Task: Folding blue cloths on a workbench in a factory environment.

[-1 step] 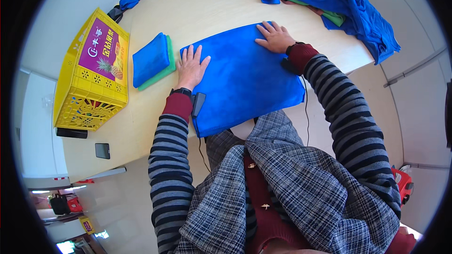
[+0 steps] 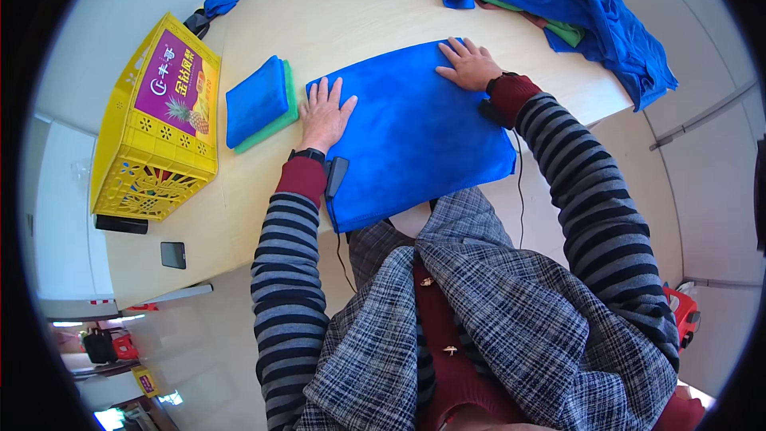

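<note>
A blue cloth (image 2: 415,128) lies spread flat on the table, its near edge hanging over the front toward my lap. My left hand (image 2: 323,116) rests flat on its far left corner with the fingers spread. On the far right corner lies my right hand (image 2: 469,64), also palm down with fingers apart. Neither hand grips anything. Just left of my left hand sits a small stack of folded cloths, a blue folded cloth (image 2: 257,102) on top of a green folded cloth (image 2: 275,126).
A yellow plastic crate (image 2: 163,152) stands on the table (image 2: 239,215) at the left. A black phone (image 2: 173,255) lies near the front left edge. Blue, green and brown cloths (image 2: 550,12) are heaped at the far right. Thin cables hang from both wrists.
</note>
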A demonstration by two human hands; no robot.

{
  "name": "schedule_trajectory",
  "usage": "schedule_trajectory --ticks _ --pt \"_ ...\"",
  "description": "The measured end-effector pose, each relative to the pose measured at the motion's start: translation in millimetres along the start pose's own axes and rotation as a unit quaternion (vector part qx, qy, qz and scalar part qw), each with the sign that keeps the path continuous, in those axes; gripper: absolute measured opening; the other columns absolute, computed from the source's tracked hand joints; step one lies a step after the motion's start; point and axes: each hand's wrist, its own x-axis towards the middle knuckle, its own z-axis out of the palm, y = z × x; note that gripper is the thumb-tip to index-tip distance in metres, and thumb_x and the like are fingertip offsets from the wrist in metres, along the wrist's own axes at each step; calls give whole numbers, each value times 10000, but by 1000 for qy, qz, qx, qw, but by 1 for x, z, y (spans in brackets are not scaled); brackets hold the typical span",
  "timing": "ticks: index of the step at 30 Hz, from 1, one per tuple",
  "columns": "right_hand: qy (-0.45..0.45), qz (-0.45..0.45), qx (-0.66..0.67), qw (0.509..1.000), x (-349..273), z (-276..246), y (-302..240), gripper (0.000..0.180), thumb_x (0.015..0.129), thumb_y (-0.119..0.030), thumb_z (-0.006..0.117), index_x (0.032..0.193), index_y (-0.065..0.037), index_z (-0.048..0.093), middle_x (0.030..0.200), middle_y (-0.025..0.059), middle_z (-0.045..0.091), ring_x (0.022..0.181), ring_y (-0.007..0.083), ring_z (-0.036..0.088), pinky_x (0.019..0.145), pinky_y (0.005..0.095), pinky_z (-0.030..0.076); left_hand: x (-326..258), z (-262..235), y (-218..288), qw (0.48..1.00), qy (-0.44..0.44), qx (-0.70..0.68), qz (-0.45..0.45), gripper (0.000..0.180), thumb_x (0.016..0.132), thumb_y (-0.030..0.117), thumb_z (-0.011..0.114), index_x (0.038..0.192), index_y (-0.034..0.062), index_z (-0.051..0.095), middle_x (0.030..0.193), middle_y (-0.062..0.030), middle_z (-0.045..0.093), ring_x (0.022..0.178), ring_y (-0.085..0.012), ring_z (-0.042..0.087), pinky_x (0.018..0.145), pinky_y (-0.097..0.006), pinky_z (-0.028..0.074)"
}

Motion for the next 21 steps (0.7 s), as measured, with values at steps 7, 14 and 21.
schedule_trajectory --ticks 7,14,21 --pt "108 -136 -21 984 -98 7 -48 685 994 -530 494 1531 -118 391 1597 161 349 1490 408 272 1170 583 271 -82 -23 37 996 -5 45 80 686 1012 507 482 1574 148 322 1656 -161 218 1527 -373 175 1201 -597 143" --pt "114 -171 43 978 -155 21 -65 629 1015 -462 494 1542 -136 382 1613 145 329 1498 370 273 1215 544 203 -142 -26 29 994 -19 -35 104 636 1018 432 508 1561 142 346 1643 -161 245 1516 -382 200 1205 -589 135" --pt "108 -48 86 989 -207 26 50 613 998 -345 563 1550 -163 371 1613 137 330 1504 343 270 1226 535 201 -187 -51 34 990 -22 -34 136 660 976 358 568 1550 112 353 1622 -167 279 1507 -362 235 1206 -584 158"
